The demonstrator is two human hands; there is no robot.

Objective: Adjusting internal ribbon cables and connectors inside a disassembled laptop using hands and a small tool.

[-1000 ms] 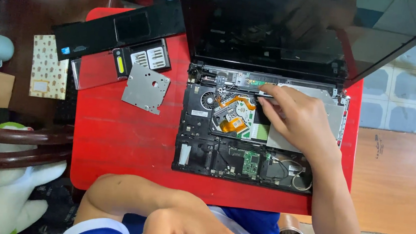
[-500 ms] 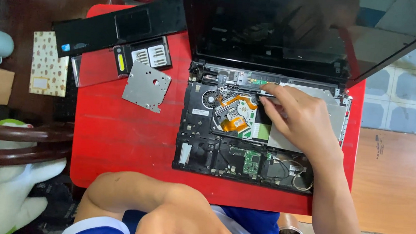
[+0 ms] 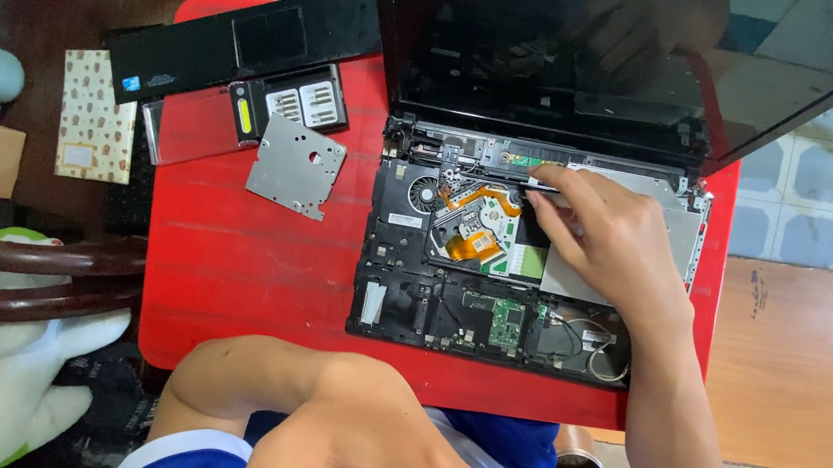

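Head view: one opened laptop base (image 3: 451, 297) w/ internals exposed, on red table (image 3: 232, 278), long axis left-right, hinge edge away from person, screen (image 3: 553, 55) up. Right hand (image 3: 617, 237) rests on base near hinge, fingers (image 3: 551, 191) curled, pinching a thin dark tool, tip pointing left. Left hand not seen. Beside: one metal plate (image 3: 297, 165), one screwdriver-bit case (image 3: 287, 107), one black palmrest panel (image 3: 242, 43).

The opened laptop (image 3: 504, 272) lies on the counter (image 3: 232, 278), right of a metal plate (image 3: 297, 165). A screwdriver case (image 3: 287, 107) lies behind that plate. The right hand (image 3: 607, 241) rests on the laptop's innards.
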